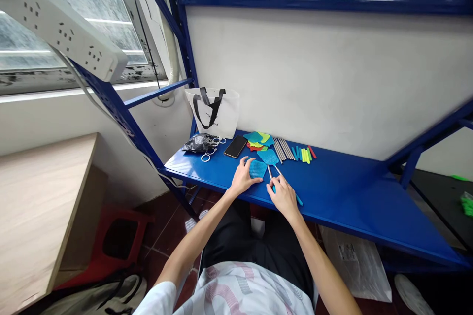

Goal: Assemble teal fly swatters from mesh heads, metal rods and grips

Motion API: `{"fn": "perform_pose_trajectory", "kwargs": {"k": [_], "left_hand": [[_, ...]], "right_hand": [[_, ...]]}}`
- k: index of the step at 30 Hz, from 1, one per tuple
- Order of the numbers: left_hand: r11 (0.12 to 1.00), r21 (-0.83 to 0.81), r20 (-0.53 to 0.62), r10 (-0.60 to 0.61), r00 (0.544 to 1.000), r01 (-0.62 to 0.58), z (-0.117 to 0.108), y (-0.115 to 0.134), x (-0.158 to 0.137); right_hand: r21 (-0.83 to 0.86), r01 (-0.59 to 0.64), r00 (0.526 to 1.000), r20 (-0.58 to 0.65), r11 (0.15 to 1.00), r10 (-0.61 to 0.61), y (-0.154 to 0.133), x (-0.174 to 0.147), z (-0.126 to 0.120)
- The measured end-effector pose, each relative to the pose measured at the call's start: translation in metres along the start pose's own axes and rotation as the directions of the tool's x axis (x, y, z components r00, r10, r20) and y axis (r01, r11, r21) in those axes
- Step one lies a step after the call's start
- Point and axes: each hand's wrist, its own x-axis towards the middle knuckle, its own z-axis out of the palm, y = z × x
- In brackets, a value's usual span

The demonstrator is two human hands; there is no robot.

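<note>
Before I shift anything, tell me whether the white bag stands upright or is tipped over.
Upright: the white bag stands at the back of the blue table, black handles at its upper edge.

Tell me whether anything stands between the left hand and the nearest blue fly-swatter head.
Nothing visible does: the left hand is directly at the blue fly-swatter head. The other blue mesh head lies farther toward the wall, and the smartphone lies beyond the hand, both out of the way.
</note>
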Motion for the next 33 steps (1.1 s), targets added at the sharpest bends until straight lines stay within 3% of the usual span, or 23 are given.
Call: {"fn": "perform_pose_trajectory", "kwargs": {"k": [5,9,13,17,22,26,30,33], "left_hand": [[0.979,-0.206,-0.128,-0.021,0.992,-0.006,-0.005,-0.001,0.004],[0.906,-0.424,-0.216,-0.095,0.972,-0.005,-0.011,-0.004,0.010],[0.736,-0.670,-0.106,-0.224,0.969,0.097,-0.015,-0.004,0.012],[0.636,-0.758,-0.050,-0.278,0.959,0.145,-0.017,0.001,0.011],[0.371,-0.917,-0.009,-0.386,0.922,0.147,-0.021,0.008,0.012],[0.334,-0.936,-0.017,-0.352,0.936,0.108,-0.023,0.010,0.013],[0.264,-0.962,-0.014,-0.316,0.949,0.074,-0.022,0.012,0.013],[0.265,-0.961,-0.007,-0.316,0.949,0.082,-0.019,0.014,0.013]], "right_hand": [[0.125,-0.026,0.999,0.037,0.992,0.022,0.013,0.002,0.002],[0.304,-0.057,0.998,-0.020,0.951,0.067,0.020,0.006,-0.002],[0.422,-0.073,0.992,-0.059,0.903,0.108,0.020,0.008,-0.004],[0.537,-0.106,0.991,-0.010,0.837,0.132,0.022,0.007,-0.001],[0.595,-0.090,0.991,-0.023,0.799,0.129,0.024,0.005,-0.002],[0.552,-0.041,0.998,-0.012,0.833,0.057,0.020,0.005,-0.006],[0.511,-0.048,0.998,-0.014,0.858,0.064,0.014,0.005,-0.005],[0.491,-0.046,0.998,-0.014,0.870,0.061,0.012,0.004,-0.003]]}}
